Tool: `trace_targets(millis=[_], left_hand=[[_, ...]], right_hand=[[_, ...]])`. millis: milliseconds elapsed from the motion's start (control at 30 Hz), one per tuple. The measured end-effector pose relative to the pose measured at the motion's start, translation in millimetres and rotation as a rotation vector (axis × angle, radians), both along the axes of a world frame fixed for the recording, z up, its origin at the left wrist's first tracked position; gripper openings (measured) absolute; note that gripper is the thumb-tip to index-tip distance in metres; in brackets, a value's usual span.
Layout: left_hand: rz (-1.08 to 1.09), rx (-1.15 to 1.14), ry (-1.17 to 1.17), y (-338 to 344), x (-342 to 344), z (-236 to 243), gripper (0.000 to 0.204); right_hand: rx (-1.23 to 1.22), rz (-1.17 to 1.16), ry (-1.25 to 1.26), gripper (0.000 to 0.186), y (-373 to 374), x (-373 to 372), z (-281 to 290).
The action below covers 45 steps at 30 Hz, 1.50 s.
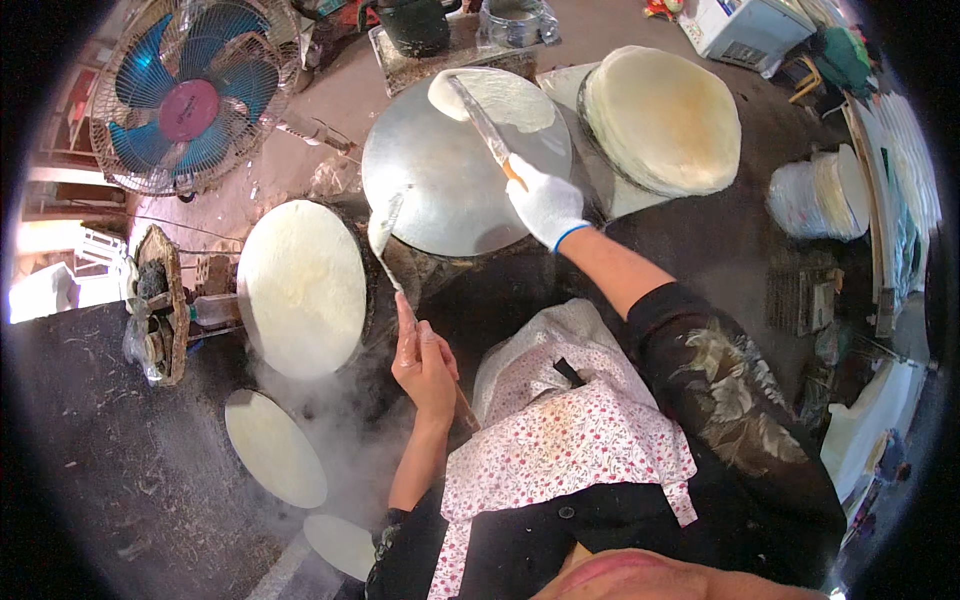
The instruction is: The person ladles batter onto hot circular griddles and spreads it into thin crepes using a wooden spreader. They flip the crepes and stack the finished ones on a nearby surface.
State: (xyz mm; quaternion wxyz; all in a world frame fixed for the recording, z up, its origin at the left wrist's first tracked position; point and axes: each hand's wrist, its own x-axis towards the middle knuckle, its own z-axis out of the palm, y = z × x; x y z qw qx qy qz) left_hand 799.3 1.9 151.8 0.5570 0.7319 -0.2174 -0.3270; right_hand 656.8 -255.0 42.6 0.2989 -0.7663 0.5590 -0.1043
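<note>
A round metal griddle (450, 190) lies in front of me, with pale batter (512, 98) spread across its far edge. My right hand (546, 204), in a white knit glove, is closed round the handle of a long flat spreader (482, 118), whose blade rests in the batter. My bare left hand (424, 362) grips a thin stick (390, 272) with a batter-coated end that hangs over the griddle's left rim. Whether that end is a ladle or a paddle I cannot tell. To the left, a large white pancake round (303, 290) covers another round surface.
A thick stack of pancakes (664, 120) stands at the far right of the griddle. Steam rises around two more pale rounds, one upper (275, 448) and one lower (340, 546). An electric fan (190, 110) stands far left, and a dark pot (415, 28) sits at the back.
</note>
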Motion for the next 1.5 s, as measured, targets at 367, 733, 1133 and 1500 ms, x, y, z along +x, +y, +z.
trace_targets(millis=[367,733,1133,1500], left_hand=[[0.084,0.038,0.001,18.7,-19.6,9.4,0.053],[0.094,0.026,-0.014,5.2,-61.1,6.2,0.052],[0.205,0.040,-0.001,-0.7,-110.7,3.5,0.053],[0.273,0.017,0.075,-17.7,-141.4,6.1,0.052]], right_hand=[[-0.179,0.159,-0.079,0.042,-11.8,18.8,-0.1],[-0.049,0.373,-0.093,0.039,-35.0,18.9,10.1],[-0.094,0.439,-0.091,0.038,-60.3,-4.6,15.6],[-0.164,0.549,-0.095,0.038,-78.2,-3.2,18.0]])
